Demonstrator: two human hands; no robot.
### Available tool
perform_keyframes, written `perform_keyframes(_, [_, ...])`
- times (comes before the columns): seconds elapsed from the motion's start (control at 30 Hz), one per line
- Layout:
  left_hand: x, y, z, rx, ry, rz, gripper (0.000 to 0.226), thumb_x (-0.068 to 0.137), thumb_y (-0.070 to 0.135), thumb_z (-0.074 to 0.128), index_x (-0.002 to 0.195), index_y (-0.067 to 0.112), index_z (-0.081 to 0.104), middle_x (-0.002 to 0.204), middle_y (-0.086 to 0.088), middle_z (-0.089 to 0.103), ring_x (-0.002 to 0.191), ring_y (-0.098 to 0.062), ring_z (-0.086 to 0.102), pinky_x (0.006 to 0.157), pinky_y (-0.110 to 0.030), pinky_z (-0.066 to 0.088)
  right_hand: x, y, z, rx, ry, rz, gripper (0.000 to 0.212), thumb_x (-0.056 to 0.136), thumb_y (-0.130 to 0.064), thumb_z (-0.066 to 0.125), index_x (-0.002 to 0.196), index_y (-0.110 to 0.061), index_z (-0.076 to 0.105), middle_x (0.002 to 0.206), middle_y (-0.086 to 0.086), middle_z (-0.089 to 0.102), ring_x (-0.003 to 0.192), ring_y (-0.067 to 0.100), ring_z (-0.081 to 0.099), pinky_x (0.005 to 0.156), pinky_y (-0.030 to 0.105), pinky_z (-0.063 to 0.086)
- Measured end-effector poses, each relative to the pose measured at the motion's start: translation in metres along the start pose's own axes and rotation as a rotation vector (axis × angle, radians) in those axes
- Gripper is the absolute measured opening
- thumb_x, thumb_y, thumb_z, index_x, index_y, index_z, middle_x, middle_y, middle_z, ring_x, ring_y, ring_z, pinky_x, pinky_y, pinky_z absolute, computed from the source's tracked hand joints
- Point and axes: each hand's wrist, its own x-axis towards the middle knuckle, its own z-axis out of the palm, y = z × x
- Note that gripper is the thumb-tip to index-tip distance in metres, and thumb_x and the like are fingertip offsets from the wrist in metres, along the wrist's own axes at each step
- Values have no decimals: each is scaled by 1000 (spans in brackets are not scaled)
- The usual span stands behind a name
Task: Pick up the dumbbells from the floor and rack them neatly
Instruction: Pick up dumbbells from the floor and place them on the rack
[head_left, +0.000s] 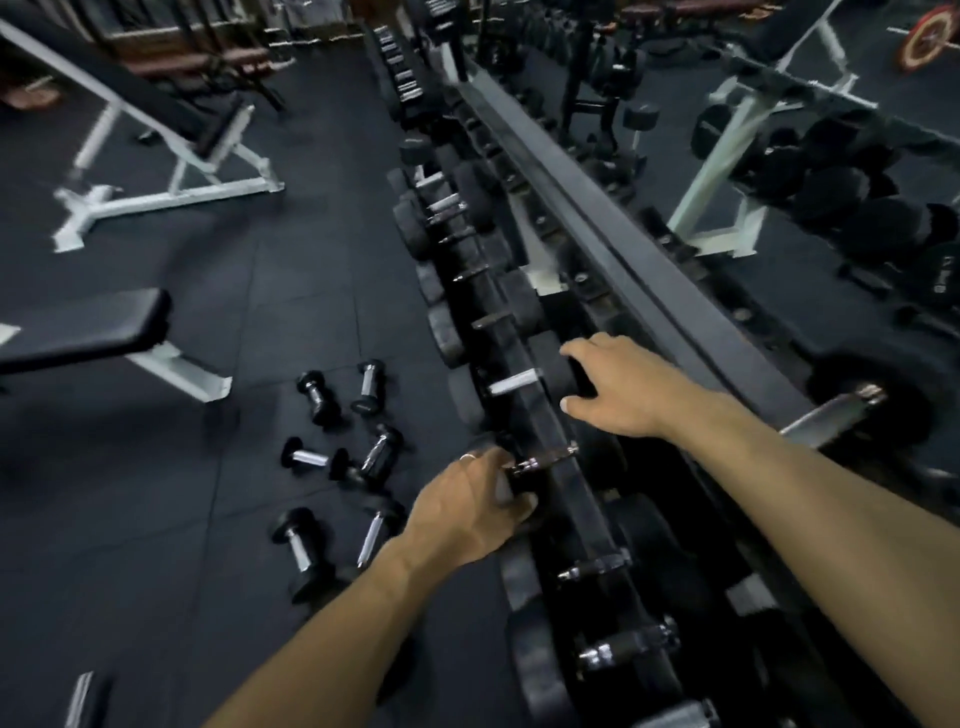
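A long black dumbbell rack (545, 426) runs from bottom right to top centre, filled with black rubber dumbbells with chrome handles. My left hand (470, 506) grips the near end of one dumbbell (545, 457) lying across the rack's front rail. My right hand (615, 387) rests with spread fingers on the black head of another racked dumbbell (556, 371). Several small dumbbells lie scattered on the floor left of the rack, among them one (314, 460) lying crosswise and one (298, 551) nearest me.
A flat bench (93, 332) stands at the left and an incline bench with a white frame (171, 156) behind it. A mirror (779, 171) runs along the wall behind the rack. Black rubber floor (156, 519) stretches left of the scattered dumbbells.
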Motion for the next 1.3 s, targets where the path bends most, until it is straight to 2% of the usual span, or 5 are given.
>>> perform_keyframes(0.13, [-52, -89, -17, -3, 0, -96, 55, 85, 55, 57, 130, 25, 48, 124, 0, 58, 116, -21, 56, 94, -41, 47, 12, -92, 35, 12, -75, -56, 66, 91, -44, 59, 147, -19, 34, 138, 9, 47, 128, 31, 44, 100, 45, 43])
perform_keyframes(0.33, [-131, -221, -29, -48, -13, -262, 49, 86, 52, 56, 126, 25, 51, 120, 5, 60, 113, -19, 57, 87, -35, 47, 26, -227, 105, 16, -200, -132, 68, 91, -44, 59, 149, -21, 31, 139, 6, 46, 130, 27, 44, 101, 43, 43])
perform_keyframes(0.57, [-178, -331, -10, -95, -81, -394, 50, 87, 50, 55, 129, 24, 48, 125, 1, 56, 112, -21, 57, 90, -37, 48, 54, -324, 199, 52, -355, -206, 65, 93, -40, 59, 149, -21, 32, 140, 4, 46, 129, 26, 46, 102, 41, 43])
perform_keyframes(0.97, [-98, -453, 115, -56, -293, -356, 35, 87, 44, 57, 116, 24, 54, 108, -1, 59, 100, -25, 59, 84, -40, 49, 118, -302, 401, 170, -561, -49, 67, 92, -40, 61, 150, -22, 31, 140, 3, 47, 127, 24, 50, 102, 39, 44])
perform_keyframes(1.3, [-37, -556, 222, 157, -513, 18, 42, 91, 44, 55, 126, 23, 48, 113, 2, 54, 100, -19, 57, 81, -34, 50, 120, -279, 548, 256, -538, 262, 70, 91, -43, 62, 149, -22, 30, 135, 5, 49, 122, 26, 51, 99, 39, 45])
